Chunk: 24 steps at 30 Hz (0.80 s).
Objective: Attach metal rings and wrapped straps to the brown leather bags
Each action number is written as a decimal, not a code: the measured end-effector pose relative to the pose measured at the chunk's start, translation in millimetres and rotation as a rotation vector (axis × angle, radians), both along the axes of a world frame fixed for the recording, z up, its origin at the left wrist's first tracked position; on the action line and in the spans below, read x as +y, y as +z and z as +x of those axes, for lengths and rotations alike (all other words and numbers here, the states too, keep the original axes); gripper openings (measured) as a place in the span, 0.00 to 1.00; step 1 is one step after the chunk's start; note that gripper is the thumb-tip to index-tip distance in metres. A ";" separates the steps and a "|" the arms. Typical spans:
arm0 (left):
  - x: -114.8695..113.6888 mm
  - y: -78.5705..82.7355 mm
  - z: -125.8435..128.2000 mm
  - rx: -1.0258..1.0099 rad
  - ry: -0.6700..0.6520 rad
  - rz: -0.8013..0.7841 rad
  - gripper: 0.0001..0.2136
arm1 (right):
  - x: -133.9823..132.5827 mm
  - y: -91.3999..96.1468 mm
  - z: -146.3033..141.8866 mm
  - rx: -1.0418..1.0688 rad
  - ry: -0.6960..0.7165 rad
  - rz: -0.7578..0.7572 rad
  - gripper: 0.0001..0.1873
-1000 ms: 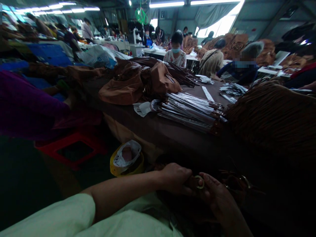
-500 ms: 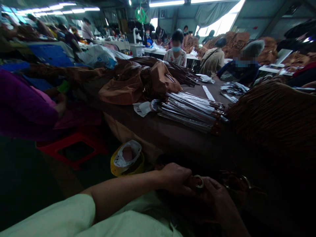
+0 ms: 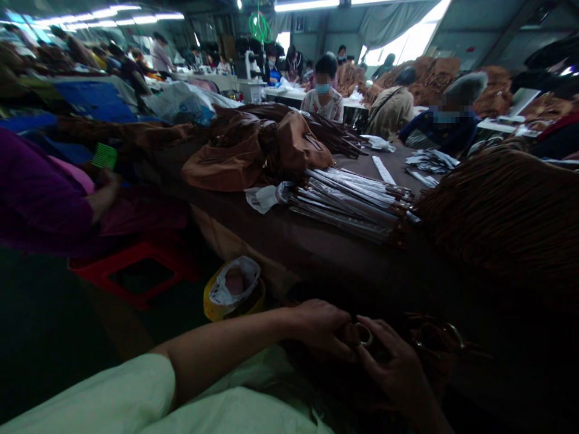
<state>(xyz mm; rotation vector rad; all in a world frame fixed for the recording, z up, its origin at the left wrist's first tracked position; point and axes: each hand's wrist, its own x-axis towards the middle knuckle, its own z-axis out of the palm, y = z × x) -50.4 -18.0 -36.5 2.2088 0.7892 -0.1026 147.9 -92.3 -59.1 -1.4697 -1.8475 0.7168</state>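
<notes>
Left hand [image 3: 322, 325] clenched on brown piece [image 3: 348, 333], lower centre of frame; right hand [image 3: 398, 358] brackets metal ring [image 3: 371, 336] beside it, firmness unclear to me. I'd fear ring slipping if pinch loosens; dimness could hide it.

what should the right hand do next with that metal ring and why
I'd probably close the right hand's thumb and forefinger on the metal ring: they are spread on either side of it, while the left hand seems to hold the brown piece beside it. Any contact is too dark to tell.
</notes>
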 end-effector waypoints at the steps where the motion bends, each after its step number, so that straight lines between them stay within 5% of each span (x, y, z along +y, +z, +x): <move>1: 0.0 -0.4 -0.3 0.002 -0.006 0.005 0.22 | 0.2 -0.2 -0.3 -0.010 0.002 0.008 0.19; 15: -1.1 -1.4 1.7 0.035 -0.013 0.071 0.23 | -5.5 -11.3 -7.8 -0.029 -0.108 0.082 0.17; 24: -8.7 -10.9 1.8 0.003 -0.087 0.285 0.23 | -1.2 16.9 1.6 0.116 -0.127 -0.301 0.14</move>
